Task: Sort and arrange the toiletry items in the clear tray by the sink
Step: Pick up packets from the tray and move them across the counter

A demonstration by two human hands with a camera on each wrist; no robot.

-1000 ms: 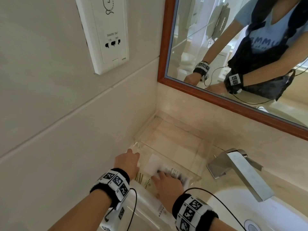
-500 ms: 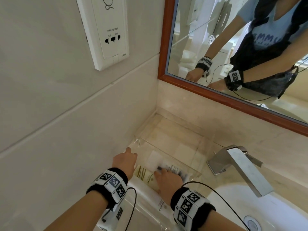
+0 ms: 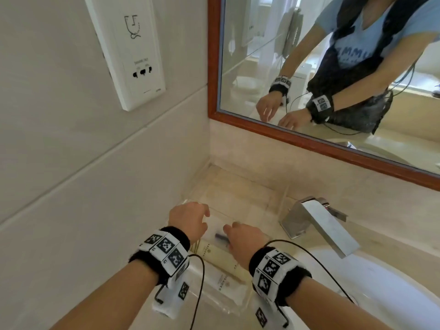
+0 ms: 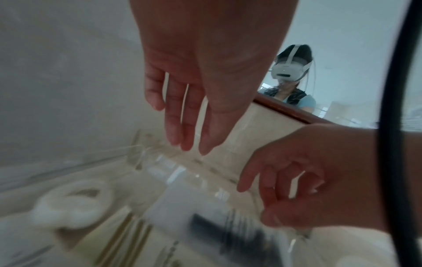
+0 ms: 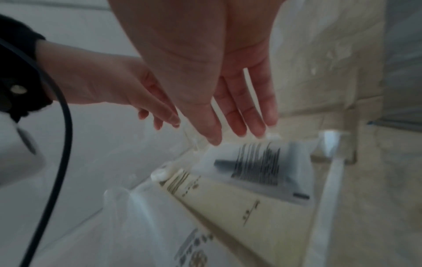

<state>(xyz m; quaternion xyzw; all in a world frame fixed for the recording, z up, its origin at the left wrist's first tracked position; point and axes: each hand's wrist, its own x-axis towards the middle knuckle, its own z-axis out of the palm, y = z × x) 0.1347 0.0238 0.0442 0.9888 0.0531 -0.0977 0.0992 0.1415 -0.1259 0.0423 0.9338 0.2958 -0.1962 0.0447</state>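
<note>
Hovering left hand (image 4: 205,72), right hand (image 5: 205,63), wrist views reveal bagged comb (image 5: 258,168)

Both hands now hover above the clear tray (image 3: 273,201): the right hand (image 3: 245,244) is off the comb packet (image 5: 262,171) (fingers relaxed), the left hand (image 3: 188,220) off the rim.

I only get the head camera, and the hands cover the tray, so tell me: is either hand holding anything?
Observer: No. The left wrist camera shows the left hand empty, with its fingers straight.
Operator: And the right one?
Observer: The right wrist camera shows the right hand empty too, above a packet with a black comb inside.
Operator: Anything hidden under the left wrist?
Observer: A blurred white ring. I cannot tell what it is.
</note>
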